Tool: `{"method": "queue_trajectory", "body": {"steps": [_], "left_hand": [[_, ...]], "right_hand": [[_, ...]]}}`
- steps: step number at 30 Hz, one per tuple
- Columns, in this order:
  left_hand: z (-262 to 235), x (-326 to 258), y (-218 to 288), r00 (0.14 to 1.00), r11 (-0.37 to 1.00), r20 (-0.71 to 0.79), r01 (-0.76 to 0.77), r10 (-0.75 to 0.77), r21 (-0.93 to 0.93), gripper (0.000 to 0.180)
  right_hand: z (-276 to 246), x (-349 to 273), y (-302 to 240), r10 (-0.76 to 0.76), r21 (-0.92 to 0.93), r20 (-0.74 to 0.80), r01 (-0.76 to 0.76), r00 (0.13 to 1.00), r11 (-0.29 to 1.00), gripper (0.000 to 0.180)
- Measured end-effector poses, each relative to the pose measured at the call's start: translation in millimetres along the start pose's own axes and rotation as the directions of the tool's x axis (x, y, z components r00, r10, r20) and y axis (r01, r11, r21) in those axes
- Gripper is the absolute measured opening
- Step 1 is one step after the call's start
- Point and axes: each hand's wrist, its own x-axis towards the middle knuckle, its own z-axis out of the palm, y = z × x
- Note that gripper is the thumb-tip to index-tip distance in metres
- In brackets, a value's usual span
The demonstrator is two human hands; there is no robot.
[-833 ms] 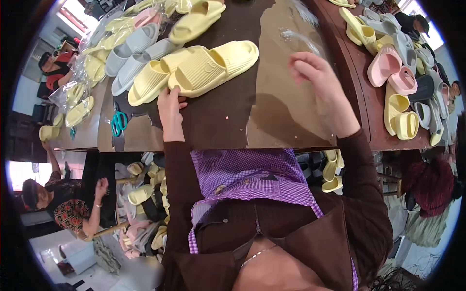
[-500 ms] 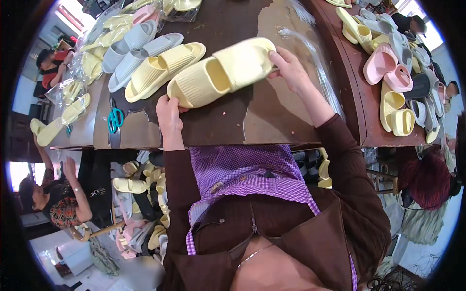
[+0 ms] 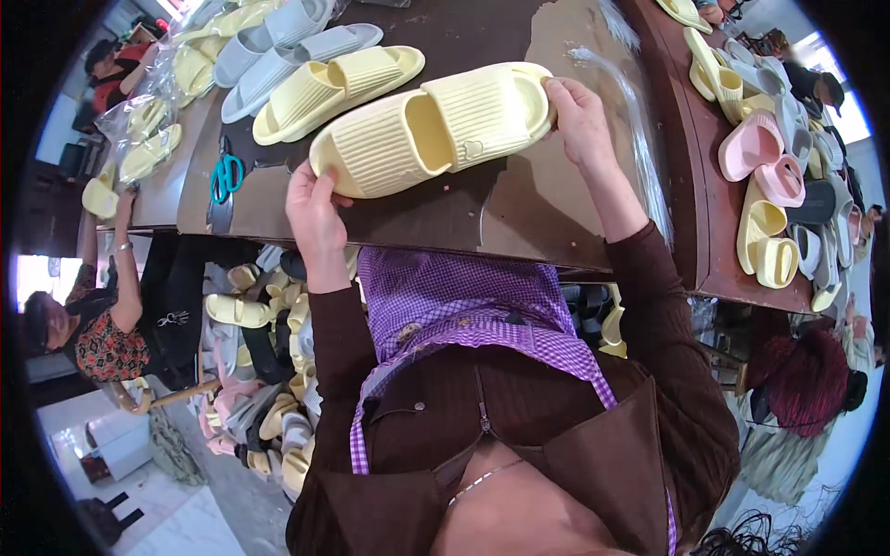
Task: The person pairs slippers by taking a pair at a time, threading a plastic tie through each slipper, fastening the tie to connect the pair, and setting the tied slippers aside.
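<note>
A pair of pale yellow slide slippers (image 3: 477,116), fitted into each other with both ribbed straps facing me, is held above the table. My left hand (image 3: 313,208) is closed on the pair's left end, thumb on the near face. At the right end, my right hand (image 3: 579,120) grips the pair with thumb and fingers. Just beyond it, another yellow pair (image 3: 338,93) lies on the table, beside light grey slippers (image 3: 301,69). Teal-handled scissors (image 3: 225,176) rest left of my left hand.
The brown table (image 3: 399,227) runs across in front of me. Bagged slippers (image 3: 190,74) lie at the far left. Pink (image 3: 753,146), yellow and grey slippers crowd a table on the right. A heap of slippers (image 3: 278,389) is below at left. Several other people are around.
The held pair has rolled, so its straps face me more fully and the right slipper's side no longer shows. The view has shifted slightly. A person at left has moved an arm.
</note>
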Motion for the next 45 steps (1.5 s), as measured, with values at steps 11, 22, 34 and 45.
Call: {"method": "queue_trajectory", "body": {"steps": [11, 22, 34, 45], "left_hand": [[-3.3, -30.0, 22.3, 0.992, 0.978, 0.001, -0.126, 0.128, -0.165, 0.022], [-5.3, -67.9, 17.4, 0.990, 0.999, -0.137, -0.025, 0.032, 0.047, 0.032], [-12.7, -63.6, 1.6, 0.975, 0.927, -0.180, -0.058, 0.132, 0.370, 0.024], [-17.0, -55.4, 0.0, 0.963, 0.987, -0.246, -0.082, 0.113, 0.135, 0.021]], "right_hand": [[0.0, -27.7, -21.9, -0.177, -0.163, 0.017, 0.178, 0.984, 0.970, 0.025], [22.5, -37.2, 17.0, -0.065, 0.174, 0.104, 0.047, 0.992, 0.984, 0.023], [17.3, -37.6, 23.2, -0.047, 0.152, 0.098, 0.032, 0.994, 0.988, 0.024], [12.4, -31.4, 29.9, -0.114, 0.095, 0.046, 0.109, 0.992, 0.989, 0.023]]}}
